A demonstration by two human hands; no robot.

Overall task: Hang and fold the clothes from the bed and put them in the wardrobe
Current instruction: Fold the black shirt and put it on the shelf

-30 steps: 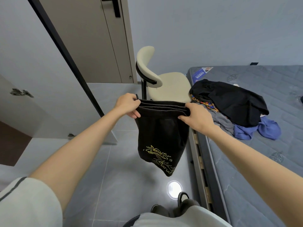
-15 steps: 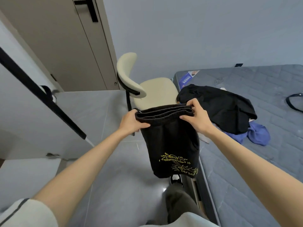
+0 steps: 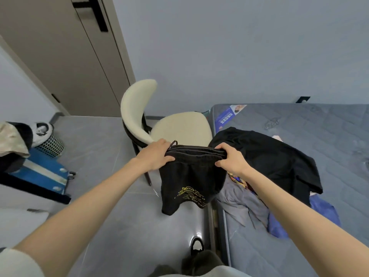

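Note:
Black shorts with a yellow print hang folded from their waistband in front of me. My left hand grips the waistband's left end and my right hand grips its right end. On the grey mattress to the right lies a pile of clothes: a black garment on top, a grey one, a blue one and a colourful patterned piece partly hidden under my right forearm.
A cream chair stands just beyond the shorts, beside the bed's head end. A beige door with a black handle is at the upper left. A blue case and a mesh bin sit on the floor at left.
My view has swung, bringing the blue case and bin into sight at left. The shorts stay held by both hands, now nearer the bed's edge.

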